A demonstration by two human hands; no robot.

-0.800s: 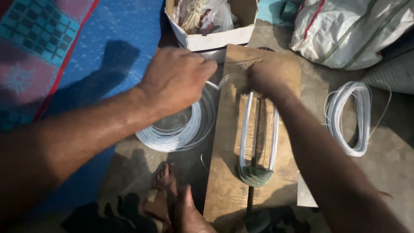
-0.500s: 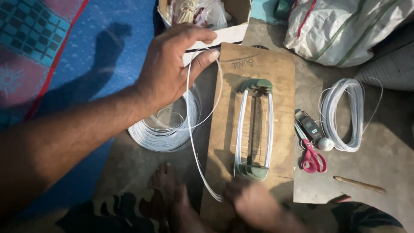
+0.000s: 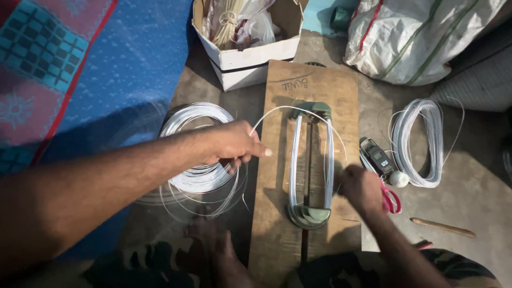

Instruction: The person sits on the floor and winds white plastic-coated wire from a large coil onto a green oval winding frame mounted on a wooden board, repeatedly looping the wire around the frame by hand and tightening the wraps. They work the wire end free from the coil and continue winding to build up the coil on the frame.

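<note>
My left hand (image 3: 233,145) pinches a strand of white cord (image 3: 277,111) that arcs from it over the top of a green winding frame (image 3: 310,165). The frame lies on a long wooden board (image 3: 277,213) and has several white loops wound lengthwise around its two green ends. My right hand (image 3: 361,188) is closed on the same cord at the frame's right side, near the lower end. A large coil of white cord (image 3: 198,145) lies on the floor under my left hand.
A cardboard box (image 3: 250,56) with sticks and plastic bags stands behind the board. A white sack (image 3: 421,37) lies at the back right. A second white coil (image 3: 421,141), pink-handled scissors (image 3: 392,198), a small dark device (image 3: 380,158) and a wooden stick (image 3: 442,228) lie to the right. My bare foot (image 3: 210,240) rests below.
My left hand came down from near the box to over the large coil, drawing the cord. My right hand moved from the board's lower end up to the frame's right side.
</note>
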